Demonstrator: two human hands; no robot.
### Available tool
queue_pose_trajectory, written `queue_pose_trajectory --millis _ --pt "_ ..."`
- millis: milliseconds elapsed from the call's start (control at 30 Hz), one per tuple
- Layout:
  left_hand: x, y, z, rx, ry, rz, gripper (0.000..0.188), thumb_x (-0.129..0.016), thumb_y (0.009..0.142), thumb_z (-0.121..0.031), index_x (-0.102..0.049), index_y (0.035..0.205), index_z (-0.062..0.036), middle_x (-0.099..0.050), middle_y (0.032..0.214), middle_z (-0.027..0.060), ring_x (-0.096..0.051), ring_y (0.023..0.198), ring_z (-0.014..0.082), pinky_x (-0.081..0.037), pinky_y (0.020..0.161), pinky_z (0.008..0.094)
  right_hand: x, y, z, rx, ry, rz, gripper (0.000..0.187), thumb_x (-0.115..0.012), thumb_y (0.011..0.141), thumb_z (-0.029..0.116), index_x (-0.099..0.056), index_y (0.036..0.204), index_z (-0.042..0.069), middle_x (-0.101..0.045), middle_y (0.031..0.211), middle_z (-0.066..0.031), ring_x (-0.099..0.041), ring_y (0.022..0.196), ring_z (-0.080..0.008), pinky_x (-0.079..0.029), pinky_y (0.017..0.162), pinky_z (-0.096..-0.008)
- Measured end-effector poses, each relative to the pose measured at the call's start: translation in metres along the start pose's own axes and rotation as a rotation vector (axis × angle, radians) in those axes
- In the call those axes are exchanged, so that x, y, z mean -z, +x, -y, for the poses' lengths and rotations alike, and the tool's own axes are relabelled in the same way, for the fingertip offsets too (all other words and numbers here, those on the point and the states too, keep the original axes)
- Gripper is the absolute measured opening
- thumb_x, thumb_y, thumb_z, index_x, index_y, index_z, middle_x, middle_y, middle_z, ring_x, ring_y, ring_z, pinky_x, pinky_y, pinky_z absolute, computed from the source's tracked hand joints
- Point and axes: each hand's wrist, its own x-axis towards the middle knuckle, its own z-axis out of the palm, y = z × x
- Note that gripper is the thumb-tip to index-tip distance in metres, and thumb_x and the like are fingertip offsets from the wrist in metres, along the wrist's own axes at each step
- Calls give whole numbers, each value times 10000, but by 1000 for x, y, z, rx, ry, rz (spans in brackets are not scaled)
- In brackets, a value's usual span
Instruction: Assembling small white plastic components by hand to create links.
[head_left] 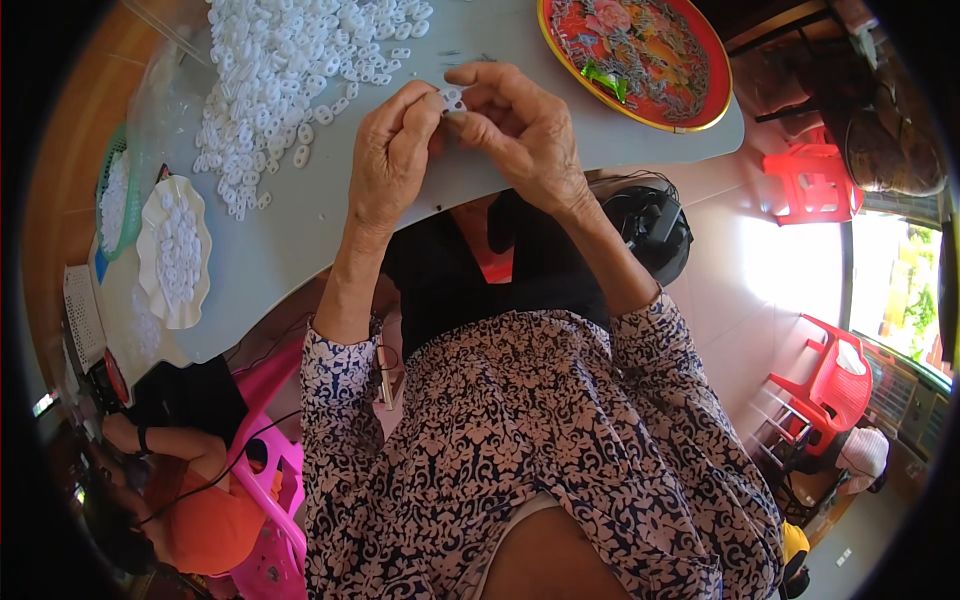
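Note:
A small white plastic piece with holes (453,99) is held up over the near edge of the grey table (400,262). My left hand (393,155) is closed, its thumb and fingertips pinching the left side of that piece. My right hand (528,135) curls in from the other side, its thumb against the piece's lower edge and its index finger arched above. Whether the right fingers also hold something smaller is hidden. Beyond my hands to the left lies a large heap of similar white pieces (265,75), with several strays at its edge.
At the right stands a round red floral tray (722,85) holding many thin metal parts and a green packet (605,83). A scalloped white dish (203,265) and a green basket (112,215) hold white pieces at left. A person in orange (215,525) sits lower left. Red chairs (835,375) stand right.

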Motion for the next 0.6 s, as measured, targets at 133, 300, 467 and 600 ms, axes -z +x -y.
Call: queue_pose_trajectory --millis 133,300,467,600 --pt "-2 1 -1 46 -37 11 262 -466 911 -230 -478 762 -15 -373 614 -25 -339 601 60 -315 520 237 2 0 -6 31 -39 39 314 -632 814 18 -543 1114 -3 -611 803 -40 -625 738 -97 -505 663 -230" --pt "-2 0 -6 58 -16 22 268 -463 908 -237 -465 760 -13 -366 614 -16 -338 606 61 -318 523 240 1 0 -9 33 -50 53 284 -660 799 30 -557 1059 -17 -622 778 -43 -624 725 -91 -502 653 -228" --pt "0 -2 -3 76 -14 19 262 -458 905 -234 -449 763 -14 -359 616 -11 -334 604 67 -321 521 241 -3 -1 -2 78 -114 22 242 -674 787 33 -560 995 -16 -628 741 -51 -625 702 -97 -497 629 -231" --pt "0 -2 -5 48 36 47 252 -448 905 -216 -421 760 -11 -327 615 6 -316 601 73 -314 514 249 -2 -2 -2 132 -195 24 201 -672 781 31 -547 933 -12 -601 684 -73 -601 618 -138 -479 581 -261"
